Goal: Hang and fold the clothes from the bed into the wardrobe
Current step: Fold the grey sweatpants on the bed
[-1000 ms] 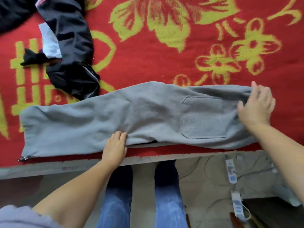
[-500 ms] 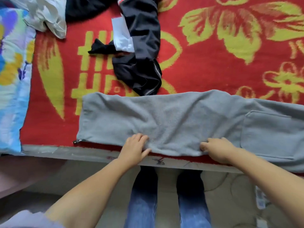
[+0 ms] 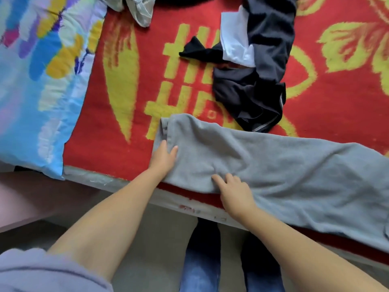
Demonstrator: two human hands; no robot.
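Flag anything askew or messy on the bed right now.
The grey trousers lie flat under both hands, but their near edge hangs slightly past the bed edge. Behind them the black garment is crumpled and unfolded, with a white piece lying on it. A pale cloth is bunched at the top.

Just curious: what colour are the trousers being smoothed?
Plain grey trousers, clearest in the head view.

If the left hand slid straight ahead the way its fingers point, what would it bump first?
Probably the bunched cuff end of the grey trousers, just beyond the left hand; past that, only red blanket.
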